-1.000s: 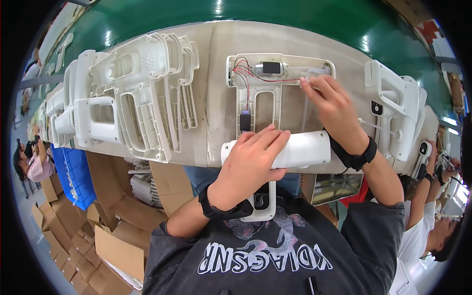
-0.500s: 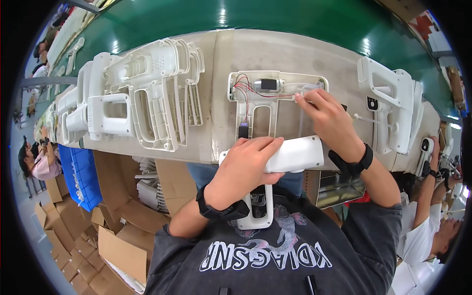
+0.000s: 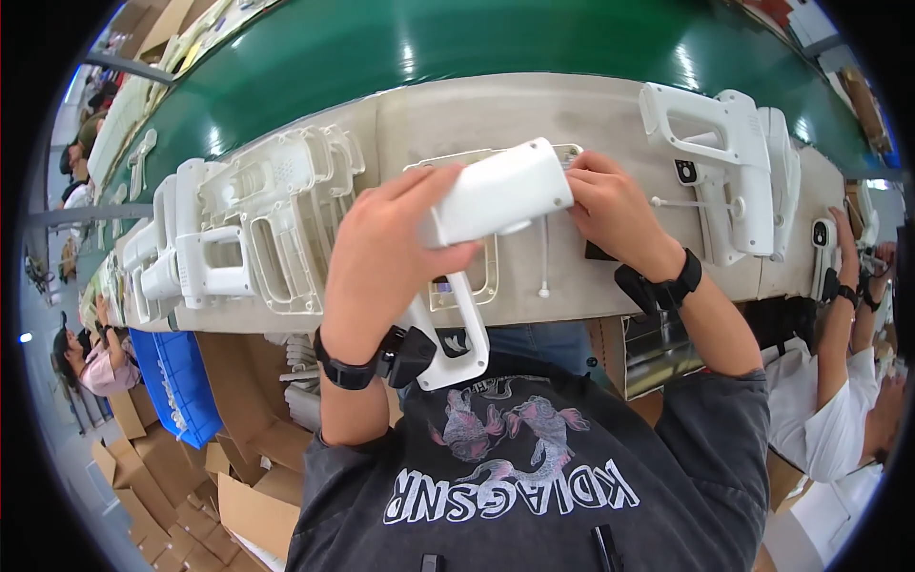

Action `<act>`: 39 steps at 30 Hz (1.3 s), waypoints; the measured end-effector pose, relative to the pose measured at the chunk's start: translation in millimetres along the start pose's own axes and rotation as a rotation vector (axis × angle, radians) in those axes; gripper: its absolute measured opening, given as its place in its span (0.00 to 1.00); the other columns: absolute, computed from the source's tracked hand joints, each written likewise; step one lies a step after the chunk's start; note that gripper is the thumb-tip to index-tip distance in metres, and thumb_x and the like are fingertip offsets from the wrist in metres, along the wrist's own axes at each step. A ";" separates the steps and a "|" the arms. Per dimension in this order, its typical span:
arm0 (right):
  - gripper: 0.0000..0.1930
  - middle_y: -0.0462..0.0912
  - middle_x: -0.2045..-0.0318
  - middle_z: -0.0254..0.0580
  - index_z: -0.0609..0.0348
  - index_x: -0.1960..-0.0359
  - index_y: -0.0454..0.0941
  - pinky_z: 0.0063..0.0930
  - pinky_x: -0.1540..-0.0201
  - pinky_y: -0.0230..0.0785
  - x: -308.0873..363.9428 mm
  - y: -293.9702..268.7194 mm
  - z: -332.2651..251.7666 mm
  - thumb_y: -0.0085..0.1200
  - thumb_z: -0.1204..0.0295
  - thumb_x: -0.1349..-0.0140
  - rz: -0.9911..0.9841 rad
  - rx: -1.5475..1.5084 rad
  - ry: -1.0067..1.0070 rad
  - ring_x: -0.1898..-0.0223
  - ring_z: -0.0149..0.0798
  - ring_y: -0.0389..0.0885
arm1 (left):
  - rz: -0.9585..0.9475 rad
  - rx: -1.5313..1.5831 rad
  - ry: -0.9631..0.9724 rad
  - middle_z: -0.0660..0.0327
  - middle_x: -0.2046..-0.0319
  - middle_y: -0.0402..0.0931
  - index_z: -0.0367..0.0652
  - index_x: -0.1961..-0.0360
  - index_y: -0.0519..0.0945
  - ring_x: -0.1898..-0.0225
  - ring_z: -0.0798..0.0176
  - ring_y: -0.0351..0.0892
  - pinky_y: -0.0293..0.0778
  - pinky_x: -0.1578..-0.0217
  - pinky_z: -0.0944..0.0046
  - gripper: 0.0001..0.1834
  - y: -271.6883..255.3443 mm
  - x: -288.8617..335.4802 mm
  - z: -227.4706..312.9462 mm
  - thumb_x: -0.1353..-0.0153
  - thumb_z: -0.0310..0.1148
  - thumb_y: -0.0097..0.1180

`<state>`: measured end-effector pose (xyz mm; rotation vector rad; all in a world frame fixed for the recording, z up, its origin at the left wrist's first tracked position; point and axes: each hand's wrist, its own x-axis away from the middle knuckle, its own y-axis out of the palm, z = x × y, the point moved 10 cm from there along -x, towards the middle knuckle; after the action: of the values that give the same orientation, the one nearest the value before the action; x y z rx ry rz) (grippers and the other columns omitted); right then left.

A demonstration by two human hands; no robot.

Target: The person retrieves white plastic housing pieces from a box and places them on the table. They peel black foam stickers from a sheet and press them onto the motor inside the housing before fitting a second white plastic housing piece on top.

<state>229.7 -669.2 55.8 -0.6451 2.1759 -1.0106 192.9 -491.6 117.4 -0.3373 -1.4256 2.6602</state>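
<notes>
The left hand (image 3: pixel 381 253) was closed round a white plastic shell (image 3: pixel 486 214), gripping its long body from above and holding it lifted over the near edge of the bench (image 3: pixel 534 105); the shell's looped handle (image 3: pixel 456 334) hung down past that edge toward the person's chest. The right hand (image 3: pixel 615 210) sat at the shell's far end with its fingers curled, fingertips touching the end of the shell and a flat white tray (image 3: pixel 457 276) lying on the bench underneath. Whether it pinched anything could not be told. A thin white cable (image 3: pixel 544 257) lay on the bench just below that hand. A stack of white housings (image 3: pixel 257 219) filled the bench's left part, and another housing (image 3: pixel 724 162) lay toward its right end. A green belt (image 3: pixel 477 48) ran along the bench's far edge.
</notes>
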 end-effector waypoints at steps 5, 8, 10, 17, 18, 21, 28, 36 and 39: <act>0.19 0.85 0.61 0.43 0.59 0.53 0.84 0.36 0.55 0.75 18.2 -49.2 25.1 0.55 0.88 0.46 0.163 -0.073 0.131 0.56 0.45 0.81 | -0.013 0.059 -0.049 0.53 0.51 0.82 0.40 0.45 0.81 0.55 0.51 0.84 0.78 0.55 0.58 0.33 1.4 -15.3 -1.6 0.59 0.27 0.73; 0.18 0.85 0.58 0.43 0.60 0.49 0.83 0.35 0.51 0.74 29.9 -75.8 36.2 0.56 0.86 0.42 0.223 -0.128 0.278 0.52 0.46 0.80 | -0.019 0.064 -0.015 0.54 0.51 0.82 0.40 0.45 0.81 0.55 0.51 0.84 0.78 0.54 0.58 0.33 14.5 -23.0 -5.4 0.58 0.27 0.73; 0.19 0.85 0.55 0.43 0.60 0.47 0.82 0.34 0.48 0.73 29.7 -81.8 35.6 0.58 0.84 0.41 0.234 -0.183 0.322 0.49 0.46 0.80 | -0.052 0.063 -0.024 0.56 0.49 0.82 0.44 0.45 0.81 0.52 0.46 0.80 0.75 0.48 0.53 0.32 27.6 -27.1 -10.3 0.56 0.34 0.74; 0.35 0.73 0.36 0.44 0.54 0.34 0.70 0.41 0.34 0.63 5.2 -39.7 18.3 0.67 0.77 0.46 0.043 -0.113 0.119 0.37 0.50 0.69 | -0.102 0.072 0.061 0.57 0.49 0.81 0.44 0.45 0.81 0.51 0.47 0.80 0.73 0.46 0.54 0.32 51.5 -43.9 -3.1 0.55 0.34 0.74; 0.37 0.72 0.35 0.45 0.54 0.33 0.68 0.42 0.33 0.62 4.1 -33.3 20.5 0.67 0.76 0.47 0.016 -0.124 0.112 0.36 0.51 0.68 | -0.114 0.065 0.078 0.57 0.49 0.81 0.44 0.45 0.80 0.50 0.47 0.79 0.73 0.45 0.54 0.32 53.0 -45.1 -0.7 0.55 0.34 0.74; 0.37 0.74 0.36 0.45 0.54 0.34 0.70 0.42 0.33 0.62 3.6 -26.1 29.1 0.68 0.77 0.49 -0.001 -0.132 0.139 0.37 0.52 0.69 | -0.149 0.061 0.062 0.56 0.49 0.81 0.44 0.44 0.80 0.49 0.48 0.78 0.72 0.44 0.54 0.32 56.5 -48.5 -0.4 0.54 0.34 0.73; 0.35 0.78 0.40 0.47 0.56 0.36 0.73 0.41 0.34 0.60 3.0 -30.1 32.9 0.68 0.76 0.49 0.001 -0.119 0.128 0.39 0.51 0.72 | -0.133 0.016 0.130 0.57 0.50 0.81 0.43 0.44 0.79 0.47 0.50 0.77 0.73 0.45 0.53 0.32 60.1 -51.8 5.3 0.54 0.33 0.72; 0.35 0.78 0.40 0.46 0.56 0.36 0.73 0.41 0.33 0.59 7.9 -14.9 41.8 0.68 0.75 0.49 0.008 -0.080 0.136 0.37 0.50 0.72 | -0.147 0.008 0.159 0.56 0.50 0.81 0.42 0.44 0.79 0.47 0.51 0.77 0.71 0.44 0.53 0.32 77.9 -53.5 -6.3 0.53 0.35 0.72; 0.35 0.78 0.39 0.45 0.56 0.36 0.73 0.42 0.33 0.59 8.7 -12.2 46.3 0.68 0.75 0.49 0.015 -0.077 0.138 0.37 0.49 0.72 | -0.135 0.018 0.148 0.56 0.49 0.81 0.42 0.43 0.79 0.47 0.51 0.77 0.71 0.44 0.53 0.33 79.7 -52.7 -8.8 0.53 0.36 0.72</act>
<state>259.3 -704.3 39.5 -0.6090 2.3463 -0.9937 247.1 -539.0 54.0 -0.4116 -1.3310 2.4835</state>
